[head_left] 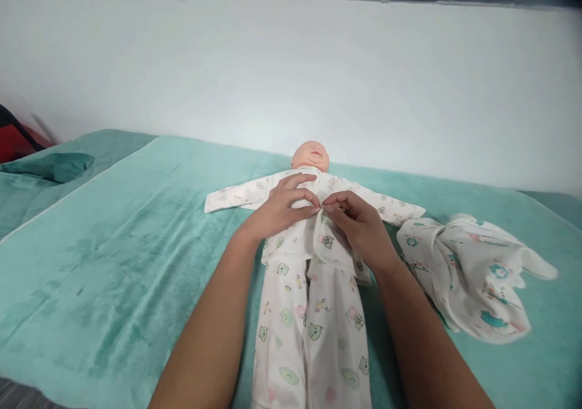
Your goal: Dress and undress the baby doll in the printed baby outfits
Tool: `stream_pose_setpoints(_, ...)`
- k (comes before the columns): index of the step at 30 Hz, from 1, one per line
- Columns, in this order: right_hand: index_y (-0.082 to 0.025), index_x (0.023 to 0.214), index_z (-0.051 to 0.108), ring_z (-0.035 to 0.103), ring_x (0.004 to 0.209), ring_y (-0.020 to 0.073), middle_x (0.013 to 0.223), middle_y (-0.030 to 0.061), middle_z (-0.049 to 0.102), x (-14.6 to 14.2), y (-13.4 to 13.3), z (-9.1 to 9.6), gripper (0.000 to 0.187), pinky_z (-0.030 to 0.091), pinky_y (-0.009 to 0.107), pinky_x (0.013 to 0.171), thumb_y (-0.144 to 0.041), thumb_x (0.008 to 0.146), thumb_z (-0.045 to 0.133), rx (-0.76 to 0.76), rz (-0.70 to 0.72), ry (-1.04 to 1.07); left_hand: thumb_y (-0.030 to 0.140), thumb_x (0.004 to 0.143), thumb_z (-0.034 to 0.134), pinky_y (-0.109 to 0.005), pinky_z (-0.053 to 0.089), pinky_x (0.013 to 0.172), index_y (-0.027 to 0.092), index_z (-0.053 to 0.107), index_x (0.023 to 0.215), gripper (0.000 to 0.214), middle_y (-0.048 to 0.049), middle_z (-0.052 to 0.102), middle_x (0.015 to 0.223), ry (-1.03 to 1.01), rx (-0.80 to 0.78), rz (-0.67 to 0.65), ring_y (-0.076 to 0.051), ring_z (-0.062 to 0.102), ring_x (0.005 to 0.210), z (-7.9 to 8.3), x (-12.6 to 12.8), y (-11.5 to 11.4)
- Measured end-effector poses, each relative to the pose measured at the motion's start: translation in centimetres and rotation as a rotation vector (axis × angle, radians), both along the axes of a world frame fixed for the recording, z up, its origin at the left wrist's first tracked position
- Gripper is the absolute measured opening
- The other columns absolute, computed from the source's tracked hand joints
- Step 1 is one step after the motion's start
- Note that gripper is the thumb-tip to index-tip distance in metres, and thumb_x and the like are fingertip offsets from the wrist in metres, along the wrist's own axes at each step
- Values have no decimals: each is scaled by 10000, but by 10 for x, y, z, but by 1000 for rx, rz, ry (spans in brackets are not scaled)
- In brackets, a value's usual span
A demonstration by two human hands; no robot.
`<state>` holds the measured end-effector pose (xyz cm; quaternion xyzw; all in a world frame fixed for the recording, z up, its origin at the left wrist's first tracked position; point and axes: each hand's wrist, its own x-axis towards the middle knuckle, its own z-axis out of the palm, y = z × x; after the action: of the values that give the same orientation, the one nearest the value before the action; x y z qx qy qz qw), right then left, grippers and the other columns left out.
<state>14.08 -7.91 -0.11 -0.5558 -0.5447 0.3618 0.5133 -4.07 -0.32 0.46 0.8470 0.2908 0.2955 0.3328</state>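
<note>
A baby doll (311, 154) lies on its back on a teal blanket (136, 239), dressed in a white printed top (300, 233) and matching white trousers (309, 330). My left hand (282, 206) rests on the doll's chest, its fingers pinching the top's front edge. My right hand (359, 227) meets it from the other side, fingers closed on the same front opening at the chest. The fingertips of both hands touch where the two halves of the top come together.
A crumpled white garment with teal and pink prints (468, 269) lies on the blanket to the right of the doll. A white wall (318, 76) runs behind. A folded teal cloth (45, 168) and something red (13, 142) sit at far left.
</note>
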Motion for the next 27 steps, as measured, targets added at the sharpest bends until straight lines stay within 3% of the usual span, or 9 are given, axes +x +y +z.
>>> stream_pose_setpoints(6, -250, 963, 642, 317, 478, 84, 684, -46, 505, -8, -1, -3, 205, 245, 248, 441, -428, 861, 637, 134, 20, 167, 348, 865, 654, -466, 221, 1211, 236, 615, 795, 138, -2, 493, 1474, -48, 18, 40, -239, 348, 1442, -1, 5, -1)
stream_pose_setpoints(10, -234, 825, 612, 420, 566, 129, 634, -29, 466, -13, 1, -7, 217, 346, 268, 538, -433, 891, 557, 230, -158, 142, 359, 837, 683, -442, 305, 1158, 213, 523, 728, 243, -28, 535, 1412, -102, 2, 110, -242, 407, 1388, -1, 11, -3)
stream_pose_setpoints(15, -230, 780, 593, 458, 619, 136, 668, -28, 476, -8, 8, -15, 160, 386, 274, 607, -379, 839, 596, 234, -336, 108, 230, 827, 638, -334, 451, 951, 201, 318, 616, 384, -42, 637, 1085, -221, 16, 383, -188, 599, 1063, -4, 9, 5)
stream_pose_setpoints(18, -234, 891, 616, 511, 684, 139, 761, -21, 538, 2, 15, -21, 176, 414, 270, 642, -354, 769, 659, 189, -377, 125, 295, 824, 641, -310, 475, 782, 214, 400, 670, 297, -3, 613, 837, -186, -55, 499, -170, 597, 834, -3, 3, 8)
stream_pose_setpoints(21, -246, 1042, 617, 576, 832, 174, 950, 16, 606, 11, 22, -27, 384, 453, 293, 710, -385, 700, 726, 122, -426, -7, 409, 781, 698, -294, 455, 690, 235, 525, 829, 250, 27, 585, 793, -103, -90, 441, -155, 557, 728, 0, 3, 4)
stream_pose_setpoints(24, -246, 1065, 628, 597, 933, 212, 1040, 46, 633, 14, 25, -30, 447, 468, 335, 786, -439, 682, 751, 65, -521, -116, 342, 794, 666, -284, 449, 683, 249, 568, 925, 189, 31, 588, 823, -107, -90, 428, -147, 561, 734, 0, 4, 3)
stream_pose_setpoints(27, -234, 1010, 660, 605, 931, 228, 1013, 52, 667, 19, 28, -33, 419, 470, 348, 780, -495, 691, 739, -13, -495, -141, 224, 783, 600, -287, 456, 656, 242, 584, 924, 144, 22, 588, 802, -166, -167, 534, -155, 572, 714, -4, -2, 12)
